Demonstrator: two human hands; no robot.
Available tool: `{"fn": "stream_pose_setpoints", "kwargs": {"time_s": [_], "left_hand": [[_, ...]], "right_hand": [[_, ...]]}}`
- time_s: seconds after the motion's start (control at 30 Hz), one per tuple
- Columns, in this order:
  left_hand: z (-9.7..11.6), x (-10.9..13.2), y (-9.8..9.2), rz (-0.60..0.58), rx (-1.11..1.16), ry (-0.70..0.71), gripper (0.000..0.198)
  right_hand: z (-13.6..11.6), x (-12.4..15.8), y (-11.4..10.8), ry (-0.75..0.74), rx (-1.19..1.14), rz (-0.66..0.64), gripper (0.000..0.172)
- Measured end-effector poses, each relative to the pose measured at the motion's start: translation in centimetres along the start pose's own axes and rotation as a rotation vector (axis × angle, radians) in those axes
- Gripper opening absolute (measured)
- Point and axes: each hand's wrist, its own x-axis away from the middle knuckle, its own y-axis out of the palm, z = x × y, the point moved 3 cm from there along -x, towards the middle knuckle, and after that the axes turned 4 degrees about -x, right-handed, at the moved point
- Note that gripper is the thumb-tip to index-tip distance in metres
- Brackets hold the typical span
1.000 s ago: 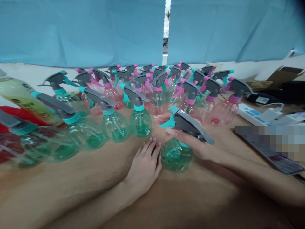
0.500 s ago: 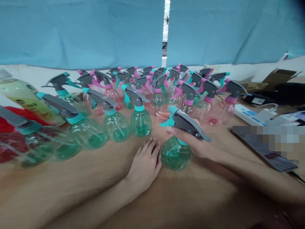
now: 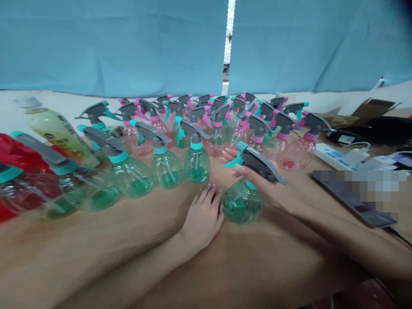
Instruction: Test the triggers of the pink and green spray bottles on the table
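My right hand [image 3: 273, 189] is closed round the neck of a green spray bottle [image 3: 243, 206] that has a grey trigger head and a turquoise nozzle pointing left. Some of its fingers show behind the nozzle. Palm down on the table, my left hand [image 3: 204, 216] has its fingers stretched forward beside the bottle's lower left side; whether it touches the bottle I cannot tell. A row of other green spray bottles [image 3: 197, 165] runs from just beyond my left hand toward the left edge. Pink spray bottles [image 3: 301, 152] stand behind, mixed with more green ones.
A phone [image 3: 350, 199] and a white power strip [image 3: 333, 155] with plugs lie on the right. On the left, a labelled drink bottle [image 3: 61, 133] leans near red plastic [image 3: 19, 150]. A blue cloth [image 3: 144, 47] hangs behind the wooden table [image 3: 154, 262].
The view has turned slightly left, so another green bottle shows at the left edge. My right hand keeps hold of the spray bottle, and my left hand stays flat beside it.
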Motion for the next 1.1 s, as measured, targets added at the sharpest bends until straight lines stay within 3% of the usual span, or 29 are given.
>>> {"fn": "stream_pose_setpoints", "kwargs": {"time_s": [0.13, 0.37, 0.67, 0.9, 1.1], "left_hand": [[0.1, 0.0, 0.0, -0.003, -0.004, -0.003, 0.037], [0.1, 0.0, 0.2, 0.014, -0.008, -0.012, 0.037], [0.2, 0.1, 0.2, 0.035, -0.004, -0.007, 0.036], [0.2, 0.2, 0.2, 0.044, -0.003, -0.008, 0.038], [0.2, 0.1, 0.3, 0.059, -0.004, -0.034, 0.035]], "right_hand": [[-0.1, 0.5, 0.4, 0.037, 0.045, 0.061, 0.026], [1.7, 2.1, 1.2, -0.017, -0.039, -0.001, 0.029], [1.8, 3.8, 0.3, -0.044, 0.179, 0.053, 0.028], [1.2, 3.4, 0.4, -0.022, 0.304, -0.019, 0.033], [1.7, 2.5, 0.0, -0.120, 0.434, -0.040, 0.033]]}}
